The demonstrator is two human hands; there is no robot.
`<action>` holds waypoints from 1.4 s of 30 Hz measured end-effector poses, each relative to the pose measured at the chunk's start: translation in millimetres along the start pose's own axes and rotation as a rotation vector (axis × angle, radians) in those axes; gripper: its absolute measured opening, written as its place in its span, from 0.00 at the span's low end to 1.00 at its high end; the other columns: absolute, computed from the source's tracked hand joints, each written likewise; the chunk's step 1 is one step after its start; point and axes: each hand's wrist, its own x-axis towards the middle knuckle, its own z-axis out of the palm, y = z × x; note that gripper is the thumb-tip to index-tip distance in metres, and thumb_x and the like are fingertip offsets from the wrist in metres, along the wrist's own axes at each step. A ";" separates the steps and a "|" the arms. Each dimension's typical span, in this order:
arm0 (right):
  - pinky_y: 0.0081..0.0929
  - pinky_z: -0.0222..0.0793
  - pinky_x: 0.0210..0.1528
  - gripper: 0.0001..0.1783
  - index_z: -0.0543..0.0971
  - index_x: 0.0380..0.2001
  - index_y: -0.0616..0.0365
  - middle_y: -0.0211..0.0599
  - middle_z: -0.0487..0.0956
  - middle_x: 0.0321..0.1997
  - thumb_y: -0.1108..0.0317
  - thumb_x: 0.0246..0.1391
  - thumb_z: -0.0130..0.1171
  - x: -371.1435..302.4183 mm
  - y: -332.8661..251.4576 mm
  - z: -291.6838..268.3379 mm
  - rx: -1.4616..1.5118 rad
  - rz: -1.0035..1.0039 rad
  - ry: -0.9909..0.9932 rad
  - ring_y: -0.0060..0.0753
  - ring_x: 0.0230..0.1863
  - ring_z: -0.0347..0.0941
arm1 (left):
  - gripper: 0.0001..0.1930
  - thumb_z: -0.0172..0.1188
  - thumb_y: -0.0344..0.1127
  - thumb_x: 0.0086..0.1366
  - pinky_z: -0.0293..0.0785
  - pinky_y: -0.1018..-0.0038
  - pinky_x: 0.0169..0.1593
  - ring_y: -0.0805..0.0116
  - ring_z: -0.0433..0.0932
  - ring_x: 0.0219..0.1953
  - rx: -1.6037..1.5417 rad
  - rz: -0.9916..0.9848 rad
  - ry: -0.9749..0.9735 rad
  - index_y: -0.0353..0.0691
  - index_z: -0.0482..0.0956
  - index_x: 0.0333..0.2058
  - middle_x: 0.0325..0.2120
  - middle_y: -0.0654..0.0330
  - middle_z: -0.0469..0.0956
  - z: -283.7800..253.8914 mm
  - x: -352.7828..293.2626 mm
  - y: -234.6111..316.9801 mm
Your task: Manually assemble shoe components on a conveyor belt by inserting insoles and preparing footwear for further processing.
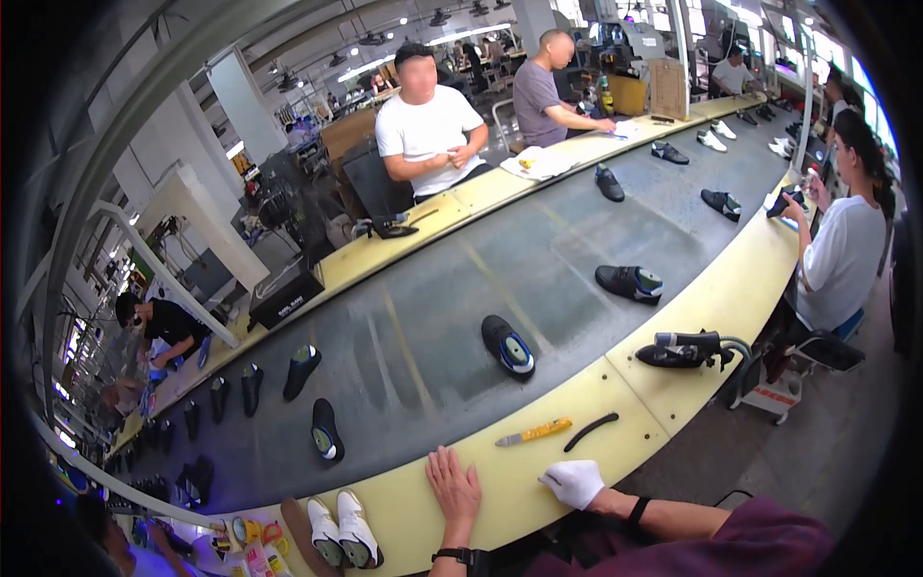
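Lying flat, the left hand (pixel 454 486) holds nothing; the right hand (pixel 575 484) curls, contents unclear. Careless sweeping could dislodge the yellow tool (pixel 535 432).

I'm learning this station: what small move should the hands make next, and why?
Perhaps slide the left hand over to the yellow pen-shaped tool. That hand lies flat on the pale yellow ledge, seemingly free, with the tool close by; the gloved right hand is curled, its contents unclear.

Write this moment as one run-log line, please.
Left hand: bare, open on yellow ledge | Right hand: white-gloved, curled | Ahead: yellow pen-shaped tool, curved black strip | Belt: black shoes
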 end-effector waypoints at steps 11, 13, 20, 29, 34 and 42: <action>0.48 0.75 0.30 0.16 0.82 0.25 0.50 0.41 0.81 0.25 0.55 0.63 0.69 5.4 2.7 5.1 0.003 0.018 -0.014 0.52 0.28 0.81 | 0.33 0.58 0.44 0.77 0.46 0.44 0.83 0.38 0.55 0.81 -0.005 -0.017 -0.021 0.28 0.68 0.72 0.76 0.39 0.62 -4.4 5.6 1.6; 0.48 0.75 0.30 0.16 0.82 0.26 0.50 0.41 0.81 0.25 0.55 0.64 0.68 6.3 3.0 5.8 0.023 0.000 0.011 0.52 0.28 0.81 | 0.33 0.58 0.44 0.77 0.46 0.44 0.83 0.38 0.55 0.81 0.003 -0.008 -0.010 0.29 0.67 0.72 0.77 0.39 0.62 -0.5 6.0 -0.6; 0.47 0.75 0.29 0.17 0.80 0.25 0.51 0.41 0.81 0.25 0.55 0.64 0.68 6.1 1.1 5.9 0.017 0.015 -0.007 0.51 0.27 0.81 | 0.33 0.59 0.44 0.77 0.47 0.44 0.82 0.38 0.55 0.81 0.001 -0.005 0.012 0.30 0.67 0.72 0.77 0.39 0.63 5.4 3.0 -4.9; 0.48 0.73 0.27 0.17 0.80 0.24 0.51 0.41 0.80 0.23 0.55 0.63 0.69 -1.4 4.2 9.0 -0.027 -0.010 -0.037 0.51 0.25 0.80 | 0.33 0.60 0.44 0.76 0.47 0.43 0.82 0.37 0.55 0.80 0.009 -0.013 0.012 0.28 0.67 0.72 0.76 0.39 0.63 -0.6 0.0 -1.9; 0.47 0.73 0.27 0.17 0.80 0.23 0.50 0.40 0.81 0.23 0.55 0.63 0.69 -0.9 2.1 6.4 0.008 0.007 -0.004 0.50 0.25 0.81 | 0.34 0.60 0.45 0.76 0.47 0.43 0.82 0.37 0.55 0.80 -0.005 -0.007 -0.009 0.28 0.67 0.72 0.76 0.39 0.63 3.2 -6.3 -2.9; 0.46 0.74 0.27 0.17 0.80 0.23 0.50 0.39 0.80 0.22 0.55 0.63 0.70 3.9 2.1 5.1 -0.014 0.006 -0.001 0.50 0.25 0.81 | 0.34 0.61 0.44 0.75 0.47 0.43 0.82 0.36 0.56 0.80 -0.009 0.007 0.003 0.28 0.67 0.72 0.75 0.37 0.64 2.9 1.4 -4.2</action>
